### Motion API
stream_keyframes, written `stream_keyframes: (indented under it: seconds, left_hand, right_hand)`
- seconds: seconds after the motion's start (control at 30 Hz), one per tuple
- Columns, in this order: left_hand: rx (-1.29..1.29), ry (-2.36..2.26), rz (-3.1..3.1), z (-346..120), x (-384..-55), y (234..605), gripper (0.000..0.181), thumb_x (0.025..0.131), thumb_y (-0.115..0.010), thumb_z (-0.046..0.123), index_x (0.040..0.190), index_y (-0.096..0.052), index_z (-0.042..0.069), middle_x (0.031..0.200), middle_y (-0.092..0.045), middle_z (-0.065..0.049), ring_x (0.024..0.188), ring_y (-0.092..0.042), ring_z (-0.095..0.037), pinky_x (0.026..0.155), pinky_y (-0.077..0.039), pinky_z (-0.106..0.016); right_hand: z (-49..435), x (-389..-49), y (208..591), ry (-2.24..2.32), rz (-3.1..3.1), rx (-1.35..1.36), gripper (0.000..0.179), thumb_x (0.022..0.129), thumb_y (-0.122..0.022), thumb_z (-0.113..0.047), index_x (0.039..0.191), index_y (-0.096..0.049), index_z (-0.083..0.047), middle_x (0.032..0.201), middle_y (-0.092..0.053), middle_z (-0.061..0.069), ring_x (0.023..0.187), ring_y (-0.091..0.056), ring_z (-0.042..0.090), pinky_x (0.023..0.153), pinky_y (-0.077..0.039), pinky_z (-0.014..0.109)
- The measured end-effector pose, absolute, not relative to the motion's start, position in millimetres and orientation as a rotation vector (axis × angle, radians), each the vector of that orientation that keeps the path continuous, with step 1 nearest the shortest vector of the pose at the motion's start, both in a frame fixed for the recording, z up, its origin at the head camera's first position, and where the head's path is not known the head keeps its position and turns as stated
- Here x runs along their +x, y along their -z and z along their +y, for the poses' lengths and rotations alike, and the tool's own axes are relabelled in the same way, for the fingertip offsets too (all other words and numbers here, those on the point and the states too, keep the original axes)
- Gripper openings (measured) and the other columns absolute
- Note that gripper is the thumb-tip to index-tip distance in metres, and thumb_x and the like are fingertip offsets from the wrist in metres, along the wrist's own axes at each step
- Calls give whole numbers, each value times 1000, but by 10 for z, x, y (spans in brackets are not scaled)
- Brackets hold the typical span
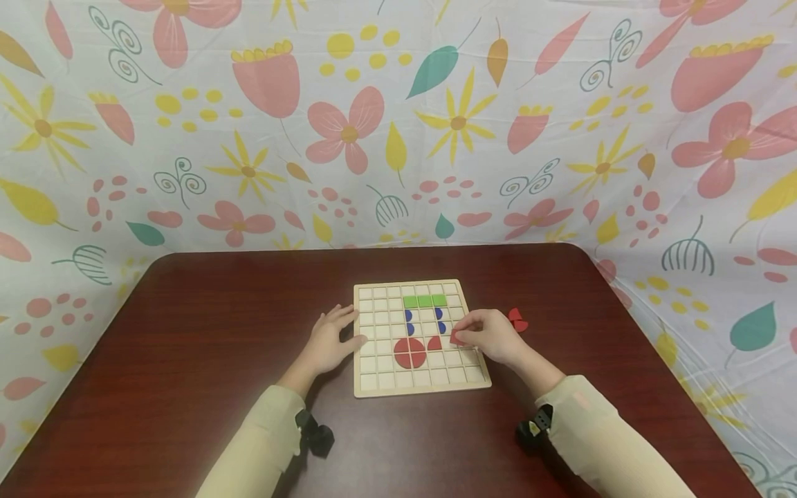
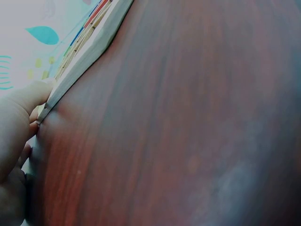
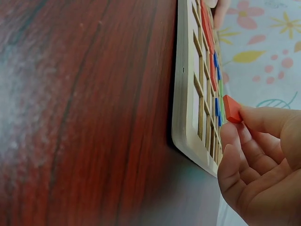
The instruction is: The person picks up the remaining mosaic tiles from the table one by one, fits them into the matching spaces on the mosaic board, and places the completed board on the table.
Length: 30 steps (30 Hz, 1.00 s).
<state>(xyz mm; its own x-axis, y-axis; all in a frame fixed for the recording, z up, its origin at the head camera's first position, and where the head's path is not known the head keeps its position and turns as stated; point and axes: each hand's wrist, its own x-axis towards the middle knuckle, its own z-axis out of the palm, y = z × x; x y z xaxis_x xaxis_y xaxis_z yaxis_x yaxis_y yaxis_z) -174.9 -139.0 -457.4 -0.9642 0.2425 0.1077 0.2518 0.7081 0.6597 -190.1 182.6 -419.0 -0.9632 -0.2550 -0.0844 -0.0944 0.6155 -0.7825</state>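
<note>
A square wooden grid board [image 1: 378, 384] lies on the dark table. My right hand [image 1: 495, 337] pinches a red quarter-circle piece [image 3: 232, 109] between thumb and fingertips, close over the board's right side. To the left of that piece, another red quarter-circle [image 1: 434, 343] sits in a cell. Further left, several red pieces form a full circle [image 1: 409, 353]. Blue half-circles [image 1: 409, 322] stand in two columns above, under a row of green squares [image 1: 425, 301]. My left hand [image 1: 328, 342] rests at the board's left edge, fingers extended and thumb on the rim.
Loose red pieces [image 1: 517, 319] lie on the table to the right of the board, beyond my right hand. The reddish-brown table [image 1: 249, 297] reaches back to a flower-patterned cloth [image 1: 398, 138]. Each wrist wears a small black camera [image 1: 319, 437].
</note>
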Motion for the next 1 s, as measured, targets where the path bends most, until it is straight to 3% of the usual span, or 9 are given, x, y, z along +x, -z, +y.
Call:
stream_keyframes:
  seconds: [0.43,1.0]
  left_hand:
    - [-412,1117,-2896,-1396,-1756,4585,58,87,-66,29,136,-50,2,146,-43,-16,142,-25,-37,114,-12,-60]
    - [-421,1117,-2890,-1402,-1757,4594,58,88,-66,30,136,-50,2,146,-43,-16,142,-25,-37,114,-12,-61]
  right_hand:
    - [1731,-1923,4183,1119,2737,-323,4,81,-72,-13,84,-74,-11,89,-70,5,80,-56,19,63,-45,26]
    - [1646,-1932,4193,1009,2779,-334,4,84,-70,-13,84,-74,-12,92,-70,4,86,-57,19,74,-43,32]
